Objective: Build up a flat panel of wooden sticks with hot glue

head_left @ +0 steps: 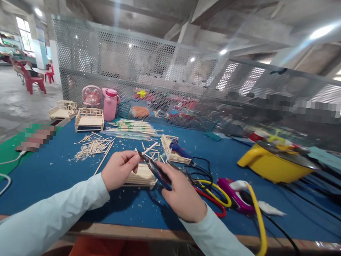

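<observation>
My right hand is wrapped round a pair of dark pliers, with the jaws pointing up and left. Close to the jaw tips, my left hand has its thumb and forefinger pinched together; whatever is between them is too small to make out. Below both hands lies a flat piece made of wooden sticks set side by side, partly hidden by the hands. A blue glue gun rests on a small stick frame just beyond. To the left are a heap of short stick offcuts and longer loose sticks.
Stick-built models stand at the back left beside a pink bottle. Bundled sticks lie behind. A yellow electric pot, purple power strip and looping cables occupy the right. A perforated metal screen borders the blue tabletop.
</observation>
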Demonstrator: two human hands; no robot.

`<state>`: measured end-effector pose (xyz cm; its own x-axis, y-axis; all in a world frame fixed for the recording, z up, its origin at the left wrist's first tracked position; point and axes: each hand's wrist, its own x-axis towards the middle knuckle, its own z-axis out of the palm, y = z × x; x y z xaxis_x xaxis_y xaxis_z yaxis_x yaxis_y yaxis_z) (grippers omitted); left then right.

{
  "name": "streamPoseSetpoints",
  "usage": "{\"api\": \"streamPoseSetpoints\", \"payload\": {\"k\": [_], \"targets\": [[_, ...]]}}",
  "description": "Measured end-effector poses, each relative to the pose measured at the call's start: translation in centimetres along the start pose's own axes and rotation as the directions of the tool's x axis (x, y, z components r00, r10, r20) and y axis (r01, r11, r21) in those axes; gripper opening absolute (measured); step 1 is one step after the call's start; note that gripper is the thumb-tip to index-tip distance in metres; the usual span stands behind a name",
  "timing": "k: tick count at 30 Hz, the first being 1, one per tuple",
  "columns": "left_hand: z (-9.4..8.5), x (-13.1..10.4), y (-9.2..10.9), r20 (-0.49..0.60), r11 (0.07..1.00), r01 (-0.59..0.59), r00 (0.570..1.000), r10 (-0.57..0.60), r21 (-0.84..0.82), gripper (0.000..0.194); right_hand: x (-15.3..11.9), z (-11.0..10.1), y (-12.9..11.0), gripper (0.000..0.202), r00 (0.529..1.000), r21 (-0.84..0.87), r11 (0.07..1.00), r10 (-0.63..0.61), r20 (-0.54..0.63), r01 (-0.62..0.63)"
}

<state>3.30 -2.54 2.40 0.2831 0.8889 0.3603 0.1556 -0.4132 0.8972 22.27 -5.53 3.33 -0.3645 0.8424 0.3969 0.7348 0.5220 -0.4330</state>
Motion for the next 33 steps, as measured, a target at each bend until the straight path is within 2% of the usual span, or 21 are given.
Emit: {"api": "streamPoseSetpoints", "payload": {"k": [5,9,11,13,15,18,21,23,26,30,33], "targets": [[0.4,-0.6,0.8,0.061,0.999,0.013,0.998,-0.01,-0.05,0.03,-0.2,0.3,0.3,0.065,0.998,0.012,0.998,-0.069,-0.011,0.069],[0.8,-0.7,0.8,-0.01,0.99,0.078,0.997,-0.078,0.117,0.038,-0.9,1.8,0.3,0.066,0.993,-0.105,0.991,-0.092,-0.078,0.084],[1.0,-0.7,0.6,-0.031,0.981,0.139,0.99,-0.136,0.138,0.038,-1.1,2.6,0.2,0.065,0.983,-0.248,0.968,-0.087,-0.162,0.045],[1.3,-0.8,0.3,-0.014,0.97,0.231,0.973,-0.231,0.075,0.037,-1.1,2.9,0.4,0.062,0.969,-0.413,0.91,-0.06,-0.239,-0.046],[1.6,-1.1,0.3,0.021,0.957,0.289,0.957,-0.289,-0.004,0.038,-1.0,2.4,1.0,0.059,0.956,-0.504,0.853,-0.021,-0.291,-0.135],[1.5,-1.4,0.5,0.063,0.975,0.216,0.975,-0.214,-0.044,0.039,-1.2,0.7,2.8,0.062,0.952,-0.452,0.872,0.048,-0.302,-0.187],[0.8,-1.3,1.0,0.036,0.995,0.1,0.994,-0.099,-0.016,0.037,-2.1,-0.8,4.6,0.057,0.97,-0.4,0.887,0.181,-0.159,-0.231],[0.3,-1.0,1.0,0.005,0.997,0.014,1.0,-0.014,0.082,0.035,-2.8,-1.1,5.3,0.048,0.963,-0.429,0.865,0.264,-0.055,-0.261],[-0.2,-0.5,0.5,0.039,0.951,-0.108,0.994,0.101,0.289,0.036,-3.1,-0.2,5.9,0.044,0.949,-0.474,0.831,0.314,-0.032,-0.291],[-0.3,-0.2,-0.7,0.113,0.932,-0.092,0.992,0.055,0.351,0.038,-2.1,1.4,5.9,0.05,0.955,-0.482,0.826,0.268,-0.124,-0.294],[-0.2,-0.2,-1.1,0.107,0.924,-0.085,0.993,0.048,0.374,0.046,-1.6,1.5,5.0,0.047,0.967,-0.454,0.874,0.064,-0.246,-0.174]]}}
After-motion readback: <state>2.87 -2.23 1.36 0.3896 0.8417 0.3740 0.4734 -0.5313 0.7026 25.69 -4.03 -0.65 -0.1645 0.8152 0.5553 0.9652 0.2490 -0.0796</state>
